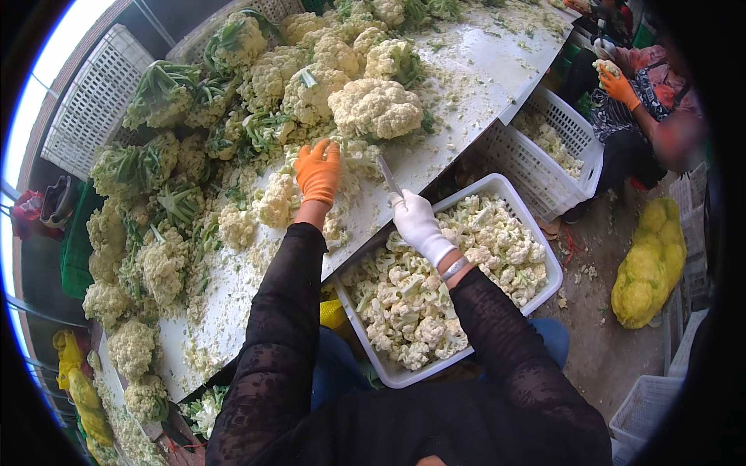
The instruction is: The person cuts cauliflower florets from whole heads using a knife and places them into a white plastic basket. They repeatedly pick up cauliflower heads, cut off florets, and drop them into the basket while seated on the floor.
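Observation:
My left hand (318, 173), in an orange glove, reaches palm down over cut cauliflower pieces (356, 156) on the metal tabletop. Its fingertips touch the pieces; whether they grip one is hidden under the glove. In a white glove, my right hand (418, 222) is closed around a knife (387, 175), its blade pointing up and left towards those pieces. Just beyond the hands sits a large cauliflower head (376, 108). Below my right hand, a white plastic crate (555, 274) at my knees holds many cut florets (417, 314).
Heaped cauliflower heads (268, 76) cover the table's far side, with crumbs over the metal tabletop (466, 64). A second crate (574, 195) with florets stands at right, near a co-worker's orange-gloved hand (619, 87). A yellow mesh sack (650, 262) lies on the floor.

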`<control>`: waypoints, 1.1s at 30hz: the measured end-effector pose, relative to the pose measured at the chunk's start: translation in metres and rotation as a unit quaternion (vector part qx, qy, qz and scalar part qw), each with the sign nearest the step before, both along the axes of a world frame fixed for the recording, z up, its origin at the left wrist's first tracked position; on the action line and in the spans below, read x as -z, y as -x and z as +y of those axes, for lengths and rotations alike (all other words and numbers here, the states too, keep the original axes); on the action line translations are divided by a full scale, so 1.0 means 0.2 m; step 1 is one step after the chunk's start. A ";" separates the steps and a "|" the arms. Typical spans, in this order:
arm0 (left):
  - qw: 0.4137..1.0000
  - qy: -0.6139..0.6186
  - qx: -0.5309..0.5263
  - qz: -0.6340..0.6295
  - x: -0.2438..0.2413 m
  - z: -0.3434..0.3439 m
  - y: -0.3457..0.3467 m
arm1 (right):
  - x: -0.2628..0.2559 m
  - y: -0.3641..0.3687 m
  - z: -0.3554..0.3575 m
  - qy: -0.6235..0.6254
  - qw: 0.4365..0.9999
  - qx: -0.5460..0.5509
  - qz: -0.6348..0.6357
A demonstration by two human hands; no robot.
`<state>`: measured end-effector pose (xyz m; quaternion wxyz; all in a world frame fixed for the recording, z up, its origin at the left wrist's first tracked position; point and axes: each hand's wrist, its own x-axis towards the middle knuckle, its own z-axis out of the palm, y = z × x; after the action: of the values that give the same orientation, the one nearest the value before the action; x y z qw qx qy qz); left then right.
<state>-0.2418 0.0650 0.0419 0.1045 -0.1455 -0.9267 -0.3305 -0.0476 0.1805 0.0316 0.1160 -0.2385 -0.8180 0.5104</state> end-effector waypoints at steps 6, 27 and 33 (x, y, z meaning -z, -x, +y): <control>0.993 -0.113 0.043 -0.009 0.10 -0.08 0.02 | 0.10 0.30 -0.09 -0.057 0.998 0.011 -0.035; 0.950 -0.309 0.025 -0.049 0.24 -0.06 0.08 | 0.26 0.48 -0.14 0.174 0.983 -0.032 -0.056; 0.770 -0.546 0.000 -0.330 0.17 -0.24 0.08 | -0.05 0.38 -0.21 0.334 0.938 -0.074 -0.065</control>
<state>-0.2570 0.0179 0.0072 -0.1458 0.0541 -0.5681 -0.8081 -0.1234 0.1394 0.0417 -0.0617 -0.2350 -0.6219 0.7445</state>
